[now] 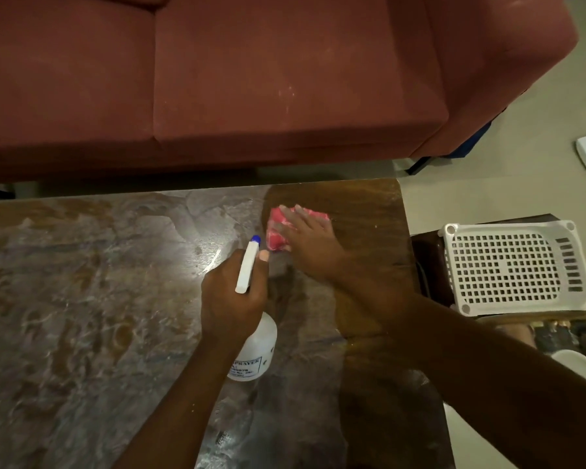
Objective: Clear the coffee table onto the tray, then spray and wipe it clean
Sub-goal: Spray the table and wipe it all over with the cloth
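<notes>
Forearms, two, bare, are entering from the bottom edge and crossing low over the desk (82,299).

Desk: dark glossy top, streaked and smeared to the left of both hands, duller brown wood showing under and beyond the right hand. Nothing besides the cloth is lying on its visible surface, so clearing appears finished and the wiping stage is under way.

Sofa (217,79): red-brown, sitting beyond the hands across the desk's far edge.

Tray (515,269): white perforated plastic, resting off the desk, well to the right of the right hand; it is looking empty from here.

Spray bottle (256,346): translucent white body, white trigger head with blue nozzle tip. Left hand (232,299) is wrapping closed around the neck, fingers curled at the trigger. Judged rigid, light to moderate depending on fill, which cannot be read; possibly slick if wet. Best held at the neck, as now.

Cloth (279,228): pink, bunched, lying on the desk just beyond the nozzle. Right hand (310,238) is pressing flat on it, fingers spread. Judged soft, light, compliant; it bunches under a pinch, so a broad flat palm seems the better hold for wiping.
</notes>
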